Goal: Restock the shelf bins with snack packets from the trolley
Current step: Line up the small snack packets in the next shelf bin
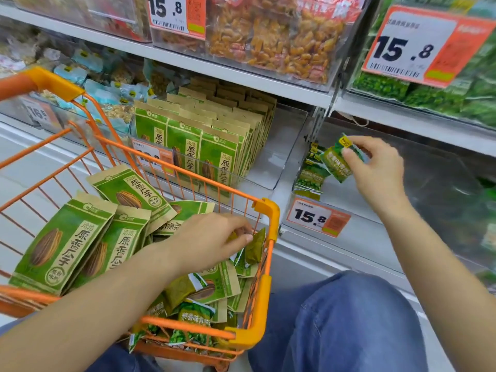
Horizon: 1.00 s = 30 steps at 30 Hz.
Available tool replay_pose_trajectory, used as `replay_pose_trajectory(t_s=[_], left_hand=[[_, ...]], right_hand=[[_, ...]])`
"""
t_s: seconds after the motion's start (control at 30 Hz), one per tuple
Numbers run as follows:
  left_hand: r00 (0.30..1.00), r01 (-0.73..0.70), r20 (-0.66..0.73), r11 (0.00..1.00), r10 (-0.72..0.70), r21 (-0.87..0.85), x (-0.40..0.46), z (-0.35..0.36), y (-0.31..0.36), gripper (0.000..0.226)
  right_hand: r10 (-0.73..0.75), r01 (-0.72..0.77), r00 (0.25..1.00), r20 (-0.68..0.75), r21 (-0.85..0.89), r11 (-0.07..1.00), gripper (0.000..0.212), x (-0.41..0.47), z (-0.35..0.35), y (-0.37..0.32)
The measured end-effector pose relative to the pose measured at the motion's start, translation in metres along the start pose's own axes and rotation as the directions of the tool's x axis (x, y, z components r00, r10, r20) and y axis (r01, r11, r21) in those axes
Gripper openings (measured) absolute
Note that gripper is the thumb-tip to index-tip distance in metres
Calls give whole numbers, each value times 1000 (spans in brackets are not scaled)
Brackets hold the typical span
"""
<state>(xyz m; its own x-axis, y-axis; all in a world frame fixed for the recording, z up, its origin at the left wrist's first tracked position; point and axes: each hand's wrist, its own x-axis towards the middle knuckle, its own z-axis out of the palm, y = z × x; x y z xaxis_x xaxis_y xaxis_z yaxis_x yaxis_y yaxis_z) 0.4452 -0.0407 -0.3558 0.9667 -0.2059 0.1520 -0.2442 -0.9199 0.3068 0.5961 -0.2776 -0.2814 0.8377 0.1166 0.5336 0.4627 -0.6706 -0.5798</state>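
My right hand (375, 170) pinches a small green snack packet (336, 163) over a clear shelf bin (375, 210), next to a short row of the same packets (311, 174) at the bin's left end. My left hand (212, 241) is down in the orange trolley (264, 277), fingers curled on a small olive-green packet (255, 247) near the trolley's right wall. More small green packets (193, 315) lie in the trolley's near corner. Large green and brown seed bags (61, 240) fill its left side.
A clear bin to the left holds upright rows of the same seed bags (204, 135). Price tags reading 15.8 (316, 217) hang on the bin fronts. The shelf above carries bins of orange snacks (273, 36) and green snacks (456, 92). My blue-trousered knees (349, 326) are below.
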Motion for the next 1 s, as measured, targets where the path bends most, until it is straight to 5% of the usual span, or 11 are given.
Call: replay_pose_trajectory(t_s=[0.07, 0.2, 0.37, 0.47, 0.67, 0.83, 1.0], left_hand=[[1000, -6, -2, 1000, 6, -3, 1, 0, 0, 30], [1000, 4, 11, 1000, -4, 12, 0, 2, -1, 30], [999, 3, 34, 999, -4, 35, -5, 1, -6, 36], [998, -6, 57, 999, 3, 54, -4, 0, -3, 32], [997, -21, 72, 997, 15, 79, 1, -1, 1, 29], [995, -12, 98, 997, 4, 80, 0, -1, -2, 27], [993, -6, 119, 997, -4, 81, 1, -1, -1, 27]], right_hand=[[143, -113, 970, 198, -157, 981, 27, 22, 15, 23], [329, -222, 738, 590, -249, 943, 36, 36, 53, 46], [203, -1, 645, 737, -264, 964, 24, 20, 71, 51], [269, 50, 509, 818, -340, 939, 8, 19, 64, 51], [294, 9, 373, 880, -320, 947, 51, 19, 56, 53], [258, 93, 384, 887, -315, 944, 51, 21, 56, 53], [109, 232, 666, 738, -344, 910, 40, 27, 54, 54]])
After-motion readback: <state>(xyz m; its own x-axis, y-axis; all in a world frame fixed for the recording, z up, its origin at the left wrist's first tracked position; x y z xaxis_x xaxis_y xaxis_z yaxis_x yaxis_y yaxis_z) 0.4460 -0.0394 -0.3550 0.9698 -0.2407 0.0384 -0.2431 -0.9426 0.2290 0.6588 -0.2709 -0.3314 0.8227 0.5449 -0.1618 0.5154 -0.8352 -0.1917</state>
